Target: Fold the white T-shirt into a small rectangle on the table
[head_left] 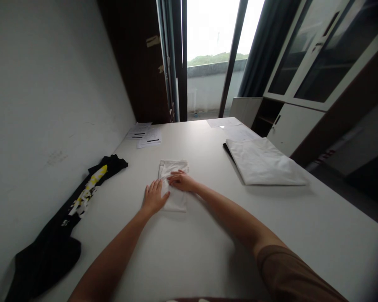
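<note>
At the far left, a black garment (53, 243) with a yellow and white print lies in a long heap beside the wall. Past it, near the far edge of the white table (204, 251), are printed sheets (153, 133) with dark pens on them.

The left hand (154, 198) lies palm down with its fingers spread, partly on the left edge of a small folded white cloth (175, 203) and gripping nothing. The cloth sits flat on the tabletop in front of the person, under both hands. It looks light, soft and limp, in several thin layers, so it probably gives under a light press, and its layers may slide or crease if one is dragged alone. The near edge looks fairly straight, while the far right corner is ruffled. A broad, flat palm should steady it best; for lifting, a hold through all the layers at two opposite edges would suit it better than a pinch at one corner.

The right hand (182, 182) rests palm down across its upper part, close to the left fingertips; whether the thumb pinches any fabric underneath, I cannot tell.

Farther right, well apart, a larger folded white fabric (264, 165) lies over something black (229, 152); it looks thicker and likely heavier.
</note>
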Demonstrator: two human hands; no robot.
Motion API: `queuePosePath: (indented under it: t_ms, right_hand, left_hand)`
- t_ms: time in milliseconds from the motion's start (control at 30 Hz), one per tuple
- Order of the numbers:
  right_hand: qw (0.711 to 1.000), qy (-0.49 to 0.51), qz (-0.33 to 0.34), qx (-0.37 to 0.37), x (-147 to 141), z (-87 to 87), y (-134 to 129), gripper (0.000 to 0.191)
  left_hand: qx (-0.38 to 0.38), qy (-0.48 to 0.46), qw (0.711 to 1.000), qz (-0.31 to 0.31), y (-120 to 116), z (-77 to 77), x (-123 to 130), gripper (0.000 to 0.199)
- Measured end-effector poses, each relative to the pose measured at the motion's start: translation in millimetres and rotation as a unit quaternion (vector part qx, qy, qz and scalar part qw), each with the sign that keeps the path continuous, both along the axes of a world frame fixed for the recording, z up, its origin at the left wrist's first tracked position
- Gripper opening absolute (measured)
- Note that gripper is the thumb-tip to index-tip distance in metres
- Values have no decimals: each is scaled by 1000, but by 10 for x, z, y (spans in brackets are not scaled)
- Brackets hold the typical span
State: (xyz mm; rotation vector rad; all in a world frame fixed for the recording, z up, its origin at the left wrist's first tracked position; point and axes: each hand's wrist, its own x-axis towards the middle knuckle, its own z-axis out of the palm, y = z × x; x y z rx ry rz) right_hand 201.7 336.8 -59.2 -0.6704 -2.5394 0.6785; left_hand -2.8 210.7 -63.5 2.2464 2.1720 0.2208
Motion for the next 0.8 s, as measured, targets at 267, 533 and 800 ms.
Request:
queuePosePath:
  t_ms: [267, 533, 800]
  right_hand:
    - [998, -9, -51, 41, 15, -49, -4, 31]
    - [991, -40, -115, 61, 22, -87, -8, 45]
    - [991, -34, -117, 60, 29, -97, 10, 45]
  left_hand:
    - [-2, -4, 1000, 2, -7, 22, 10, 72]
    - [8, -6, 1000, -1, 3, -22, -3, 71]
    - [11, -5, 1000, -5, -1, -23, -8, 71]
